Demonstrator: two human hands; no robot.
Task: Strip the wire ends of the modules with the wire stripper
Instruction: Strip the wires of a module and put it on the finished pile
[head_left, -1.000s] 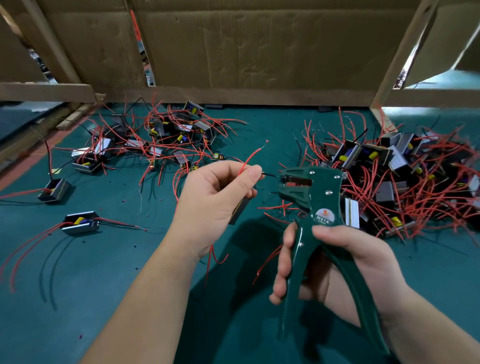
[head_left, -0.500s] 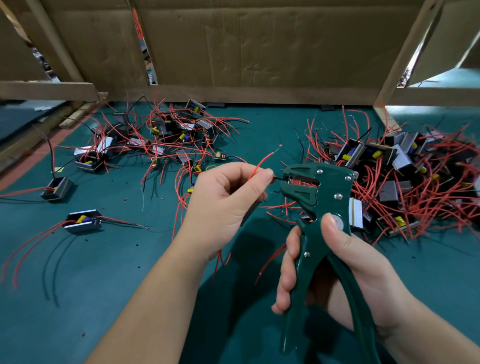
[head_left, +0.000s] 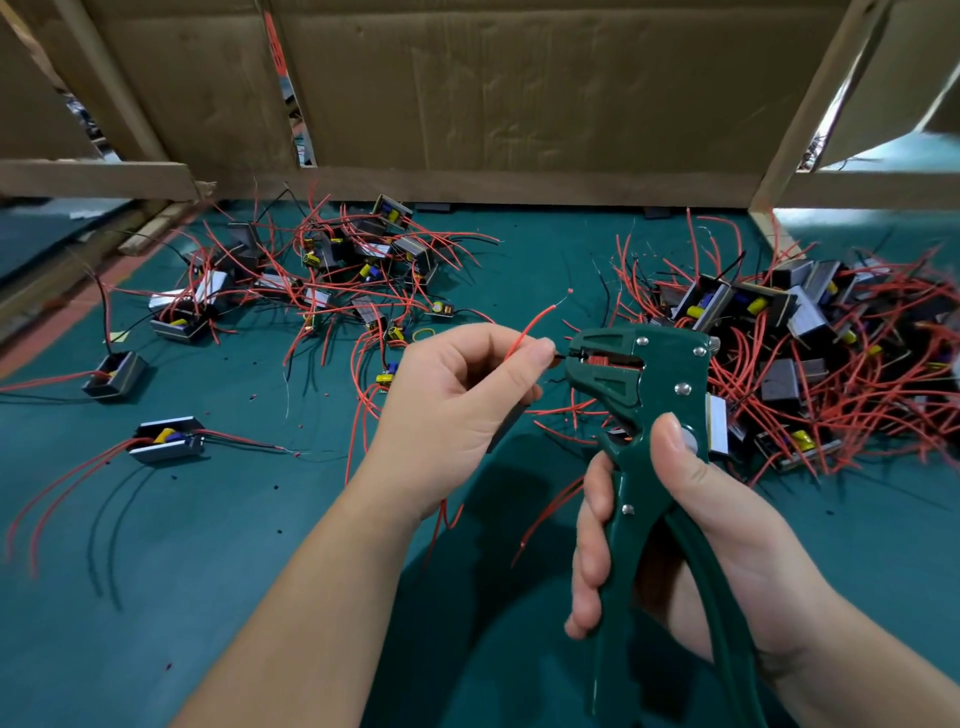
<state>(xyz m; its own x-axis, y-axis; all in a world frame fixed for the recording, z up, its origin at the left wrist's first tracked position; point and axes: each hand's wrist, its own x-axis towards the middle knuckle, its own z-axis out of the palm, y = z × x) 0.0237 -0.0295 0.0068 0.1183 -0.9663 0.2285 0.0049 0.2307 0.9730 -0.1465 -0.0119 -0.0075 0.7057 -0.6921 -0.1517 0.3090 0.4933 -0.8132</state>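
module mostly hidden behind left hand, only a dark edge shows. wire stripper handles cut off at bottom edge. pile of modules at right edge blurred, runs out of frame.

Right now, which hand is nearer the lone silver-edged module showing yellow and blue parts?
Left. The left hand lies right of the module; the right hand, gripping the green wire stripper, farther right.
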